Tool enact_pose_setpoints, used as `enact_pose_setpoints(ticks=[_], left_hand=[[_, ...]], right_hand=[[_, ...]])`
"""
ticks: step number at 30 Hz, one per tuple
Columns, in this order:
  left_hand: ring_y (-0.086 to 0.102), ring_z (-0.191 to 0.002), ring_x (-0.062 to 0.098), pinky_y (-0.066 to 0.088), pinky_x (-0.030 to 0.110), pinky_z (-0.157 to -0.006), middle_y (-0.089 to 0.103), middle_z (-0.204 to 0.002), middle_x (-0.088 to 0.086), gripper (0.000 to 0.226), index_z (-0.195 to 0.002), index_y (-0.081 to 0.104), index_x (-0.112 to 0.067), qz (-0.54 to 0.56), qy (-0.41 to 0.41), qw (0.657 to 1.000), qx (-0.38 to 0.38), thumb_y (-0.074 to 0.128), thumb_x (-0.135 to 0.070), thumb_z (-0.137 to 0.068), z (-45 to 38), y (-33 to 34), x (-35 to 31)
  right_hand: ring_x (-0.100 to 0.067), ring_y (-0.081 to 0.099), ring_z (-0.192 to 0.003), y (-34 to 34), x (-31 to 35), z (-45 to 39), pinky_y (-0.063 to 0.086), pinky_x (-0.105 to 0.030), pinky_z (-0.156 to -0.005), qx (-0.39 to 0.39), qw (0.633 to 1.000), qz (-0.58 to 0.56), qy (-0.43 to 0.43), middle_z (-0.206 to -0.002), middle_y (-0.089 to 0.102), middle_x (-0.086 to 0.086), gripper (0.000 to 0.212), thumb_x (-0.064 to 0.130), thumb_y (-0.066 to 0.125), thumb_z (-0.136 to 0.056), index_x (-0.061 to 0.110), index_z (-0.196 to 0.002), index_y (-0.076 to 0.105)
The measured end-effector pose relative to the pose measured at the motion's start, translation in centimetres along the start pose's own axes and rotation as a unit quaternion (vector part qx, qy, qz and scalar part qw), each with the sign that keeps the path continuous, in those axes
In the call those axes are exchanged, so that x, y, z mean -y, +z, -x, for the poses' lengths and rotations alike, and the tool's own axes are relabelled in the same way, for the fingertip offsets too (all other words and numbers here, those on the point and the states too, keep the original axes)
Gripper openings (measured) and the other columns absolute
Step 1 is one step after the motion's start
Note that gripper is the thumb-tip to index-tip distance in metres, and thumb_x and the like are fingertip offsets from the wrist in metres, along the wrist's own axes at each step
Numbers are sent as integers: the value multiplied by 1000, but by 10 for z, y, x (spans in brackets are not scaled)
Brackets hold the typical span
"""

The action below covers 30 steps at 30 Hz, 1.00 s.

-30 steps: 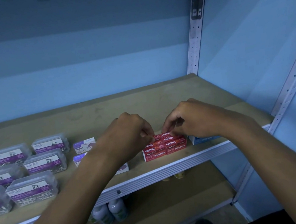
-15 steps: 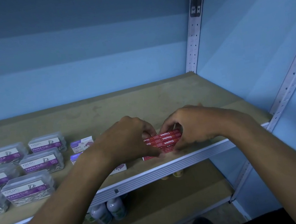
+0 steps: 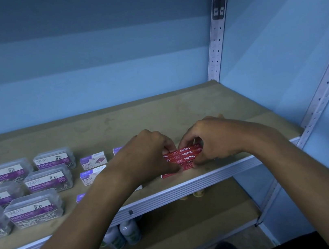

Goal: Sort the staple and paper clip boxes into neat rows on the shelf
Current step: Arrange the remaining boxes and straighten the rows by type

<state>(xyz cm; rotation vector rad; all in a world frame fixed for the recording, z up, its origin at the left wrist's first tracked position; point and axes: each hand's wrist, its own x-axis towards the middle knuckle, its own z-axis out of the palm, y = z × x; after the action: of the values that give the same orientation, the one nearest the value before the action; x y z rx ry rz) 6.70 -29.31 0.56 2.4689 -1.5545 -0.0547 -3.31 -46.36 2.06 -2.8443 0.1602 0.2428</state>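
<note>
Near front edge of shelf (image 3: pixel 178 109), right of centre: both hands pinched onto a block of red staple boxes (image 3: pixel 182 157). Left hand (image 3: pixel 149 154) grips the block's left end, thumb low on the front face, fingers curled over the top. Right hand (image 3: pixel 211 141) grips the right end the same way. Block sits directly between the two hands, touching both; neither is nearer. Cannot tell if the block is lifted or resting on the board.

Key relation: block's long axis runs L–R, roughly parallel to the shelf lip, slightly skewed. Hands are on the short ends, so squeezing inward should square the boxes up. One more red box (image 3: pixel 168 174) shows just below/in front, partly hidden by the left thumb; judged not yet flush w/ the rest.

Writing: red boxes read "Staples", upside down from this view, w/ a small boxed logo beside each word. Purple-and-white cartons (image 3: pixel 93 160) left of the left wrist read "STAPLES", several hidden behind the forearm. Clear plastic tubs (image 3: pixel 48 180) at far left, labels "KREATI" and "PAPER CLIP", purple band, in two rough rows.

Judgement: tubs and purple cartons look mostly ordered; red group is the step in hand. Risk: boxes are small and light, uneven squeeze could buckle the row up.
</note>
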Motion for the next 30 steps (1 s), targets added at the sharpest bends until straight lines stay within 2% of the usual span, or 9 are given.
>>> enact_pose_setpoints(ticks=[6, 8, 11, 15, 18, 22, 30], left_hand=[[62, -99, 6, 52, 28, -85, 69, -117, -15, 64, -124, 66, -31, 15, 1, 1000, -17, 77, -60, -68, 5, -4, 4], [59, -92, 2, 51, 26, -83, 68, -116, -16, 57, -123, 66, -31, 21, 2, 999, -42, 73, -58, -74, 11, -13, 8], [55, -82, -3, 46, 18, -75, 68, -109, -17, 39, -116, 68, -33, 13, -3, 996, -86, 72, -49, -81, 24, -29, 19], [58, -81, -1, 47, 17, -72, 69, -104, -18, 25, -109, 71, -34, -15, -34, 995, -95, 72, -39, -84, 49, -45, 44], [59, -79, 0, 49, 21, -71, 70, -101, -19, 20, -104, 74, -34, -37, -62, 994, -87, 73, -36, -84, 70, -51, 64], [61, -77, -1, 52, 21, -72, 73, -98, -17, 16, -100, 77, -34, -47, -99, 990, -88, 73, -33, -84, 89, -52, 84], [67, -91, 6, 57, 32, -82, 74, -100, -14, 25, -104, 75, -33, -33, -125, 990, -56, 77, -35, -79, 94, -43, 102]], right_hand=[[-6, 56, -110, -7, 0, 7, 50, -35, -96, -4, 1000, -17, 4, -128, 62, 19, 68, 53, 83, -72, 38, -134, 60], [-3, 55, -113, -12, 1, 10, 49, -34, -98, -41, 999, -32, 3, -133, 59, 21, 67, 60, 76, -76, 40, -137, 57], [0, 55, -114, -15, 9, 9, 50, -35, -98, -97, 993, -64, -17, -132, 59, 24, 57, 65, 68, -79, 44, -132, 59], [3, 58, -106, -13, 31, -3, 53, -31, -92, -150, 983, -88, -55, -123, 62, 23, 35, 52, 69, -87, 43, -121, 66], [5, 62, -99, -11, 51, -16, 56, -30, -90, -159, 979, -97, -81, -114, 66, 22, 27, 41, 71, -89, 39, -115, 71], [2, 66, -93, -2, 76, -33, 58, -29, -88, -146, 979, -98, -104, -109, 71, 17, 25, 31, 72, -90, 33, -114, 75], [9, 67, -84, 13, 98, -57, 58, -25, -86, -95, 985, -90, -113, -99, 75, 17, 27, 23, 80, -85, 33, -109, 77]])
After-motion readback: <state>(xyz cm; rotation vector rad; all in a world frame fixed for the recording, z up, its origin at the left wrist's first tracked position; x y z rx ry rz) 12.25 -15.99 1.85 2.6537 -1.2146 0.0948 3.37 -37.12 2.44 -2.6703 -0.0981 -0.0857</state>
